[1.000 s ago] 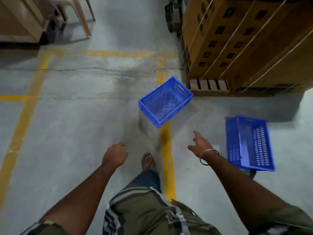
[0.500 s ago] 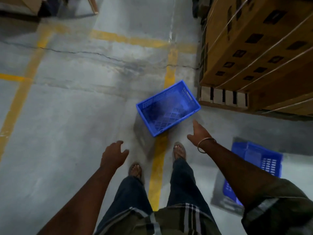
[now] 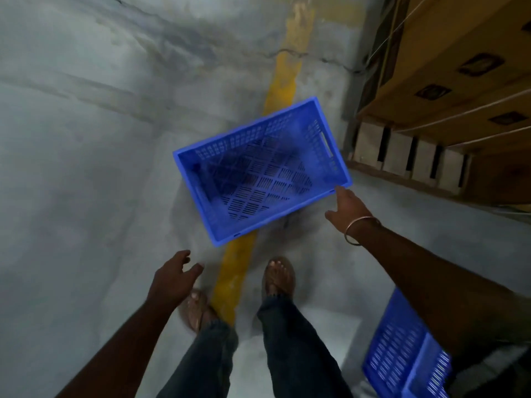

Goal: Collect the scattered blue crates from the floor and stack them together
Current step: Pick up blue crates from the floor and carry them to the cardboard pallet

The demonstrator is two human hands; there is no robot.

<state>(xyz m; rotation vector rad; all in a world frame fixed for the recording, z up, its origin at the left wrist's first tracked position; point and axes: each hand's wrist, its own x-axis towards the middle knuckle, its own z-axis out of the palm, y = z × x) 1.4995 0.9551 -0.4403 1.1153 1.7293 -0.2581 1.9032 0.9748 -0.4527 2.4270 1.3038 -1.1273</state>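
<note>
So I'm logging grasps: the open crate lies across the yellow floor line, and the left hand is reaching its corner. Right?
Not quite. The head view shows the right hand reaching the corner of the open crate; the left hand hangs open, apart from it. The crate does lie across the yellow floor line.

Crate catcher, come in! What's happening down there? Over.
Right hand open, fingertip at crate corner. Left hand open, holding nothing. Second crate lower right. Nothing blocking.
</note>
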